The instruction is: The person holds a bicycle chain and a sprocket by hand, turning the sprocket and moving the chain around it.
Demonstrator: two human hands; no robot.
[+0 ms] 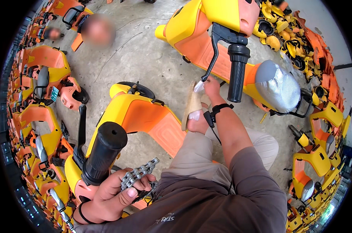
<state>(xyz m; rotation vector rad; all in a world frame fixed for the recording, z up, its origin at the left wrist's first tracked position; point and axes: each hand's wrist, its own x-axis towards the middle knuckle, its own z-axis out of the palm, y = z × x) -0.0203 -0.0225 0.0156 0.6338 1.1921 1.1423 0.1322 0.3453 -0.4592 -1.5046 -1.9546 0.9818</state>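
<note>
My left hand point(113, 193) is closed around a bunched metal drive chain point(139, 173), its links folded over my fingers. Just above it is the black handlebar grip point(106, 145) of a yellow and orange scooter point(123, 112). My right arm stretches forward, and my right hand point(212, 88) is low beside a tan sandal point(190, 105) with a pale strap. Its fingers look curled, but what they hold is too small to make out. Close above that hand hangs the brake lever point(213, 56) of a second scooter point(218, 50), beside its black grip point(237, 72).
Rows of yellow and orange scooters point(48, 64) line the left side, with more scooters point(313, 161) at the right. Yellow helmets point(275, 29) are heaped at the far right. A thin cable point(119, 46) lies on the concrete floor point(145, 70). Another person point(96, 31) is at the far left.
</note>
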